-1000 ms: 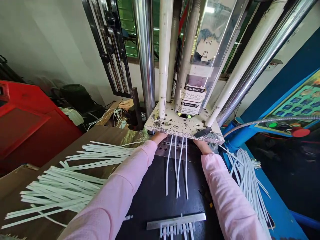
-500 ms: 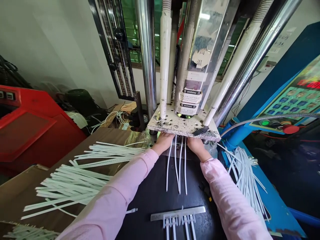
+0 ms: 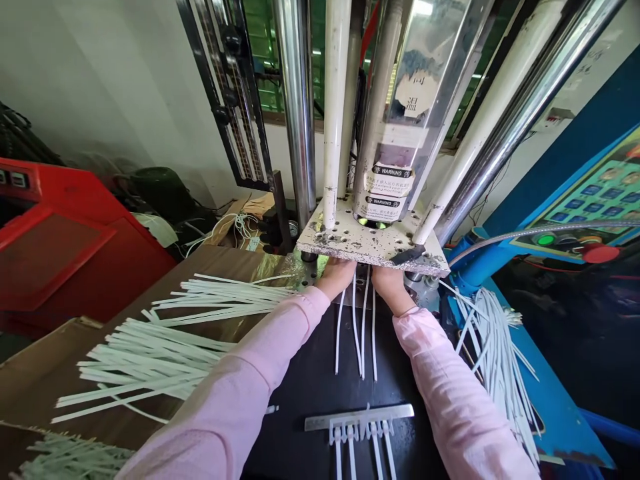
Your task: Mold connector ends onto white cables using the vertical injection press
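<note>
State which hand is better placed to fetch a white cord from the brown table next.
Likely the left hand: it is nearer those white cords; the right hand is farther off, with the left sleeve between.

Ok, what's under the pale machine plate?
Both hands reach beneath the plate, and four white cables extend from under its front edge. The fingertips and the cables' far ends are covered.
</note>
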### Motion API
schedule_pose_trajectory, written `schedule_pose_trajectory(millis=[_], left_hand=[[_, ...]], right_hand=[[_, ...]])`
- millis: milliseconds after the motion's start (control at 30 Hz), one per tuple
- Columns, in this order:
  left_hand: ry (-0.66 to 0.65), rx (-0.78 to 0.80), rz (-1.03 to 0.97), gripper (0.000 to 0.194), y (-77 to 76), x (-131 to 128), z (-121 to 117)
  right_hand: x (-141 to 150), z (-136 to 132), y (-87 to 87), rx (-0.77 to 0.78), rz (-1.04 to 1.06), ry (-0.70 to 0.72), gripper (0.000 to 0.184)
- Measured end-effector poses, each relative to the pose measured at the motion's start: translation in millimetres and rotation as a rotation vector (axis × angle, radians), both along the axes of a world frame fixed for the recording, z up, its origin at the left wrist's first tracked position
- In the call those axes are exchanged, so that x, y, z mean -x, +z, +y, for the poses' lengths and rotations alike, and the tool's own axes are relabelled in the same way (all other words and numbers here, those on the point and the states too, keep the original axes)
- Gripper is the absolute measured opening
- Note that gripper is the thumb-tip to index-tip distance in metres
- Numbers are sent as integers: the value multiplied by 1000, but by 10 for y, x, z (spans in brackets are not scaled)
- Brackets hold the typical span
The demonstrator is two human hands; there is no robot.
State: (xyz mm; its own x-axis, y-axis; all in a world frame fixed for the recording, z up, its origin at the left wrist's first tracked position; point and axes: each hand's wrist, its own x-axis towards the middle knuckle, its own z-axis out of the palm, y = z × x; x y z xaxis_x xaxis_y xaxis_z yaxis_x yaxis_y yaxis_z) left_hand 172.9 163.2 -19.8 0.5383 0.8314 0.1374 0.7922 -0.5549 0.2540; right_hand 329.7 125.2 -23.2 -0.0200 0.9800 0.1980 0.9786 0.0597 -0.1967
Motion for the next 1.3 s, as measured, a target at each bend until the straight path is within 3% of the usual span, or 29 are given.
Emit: schedule_pose_trajectory(millis=[133,333,433,533,633,733,833,900,1000,1100,1300], left_hand=[[-5,-3,26,44,100,58,-103],[-23,-44,11,56,465,292,-396],[-21,-68,-13,55,611,456,-752],[-27,-121,-42,51,636,774,-1303],[9,-188,-80,78,508,1295,-1964],[137,-186,-55,110,279,1819,-2563],[199,-138,23,117,29,2087,-2952],[227,-119,50,109,-115,2105,-3074],[302,-112,40,103,-257,2022,-3109],[351,-95,22,106,-316,1968,-3074],[376,-48,20,106,-352,2000,-3027]], right_hand=[[95,-149,50,42,-42,-78,40],[-14,-531,530,-19,-47,-52,44],[-98,-927,714,-63,-11,-27,48],[-191,-1567,759,-99,115,105,48],[-344,-2409,634,-38,241,216,52],[-479,-3213,351,65,199,154,68],[-419,-3732,20,54,63,28,84],[-253,-3879,-148,24,-46,-73,84],[32,-3890,-273,-13,-152,-194,78],[169,-3823,-298,-52,-189,-280,79],[131,-3797,-311,-67,-233,-322,78]])
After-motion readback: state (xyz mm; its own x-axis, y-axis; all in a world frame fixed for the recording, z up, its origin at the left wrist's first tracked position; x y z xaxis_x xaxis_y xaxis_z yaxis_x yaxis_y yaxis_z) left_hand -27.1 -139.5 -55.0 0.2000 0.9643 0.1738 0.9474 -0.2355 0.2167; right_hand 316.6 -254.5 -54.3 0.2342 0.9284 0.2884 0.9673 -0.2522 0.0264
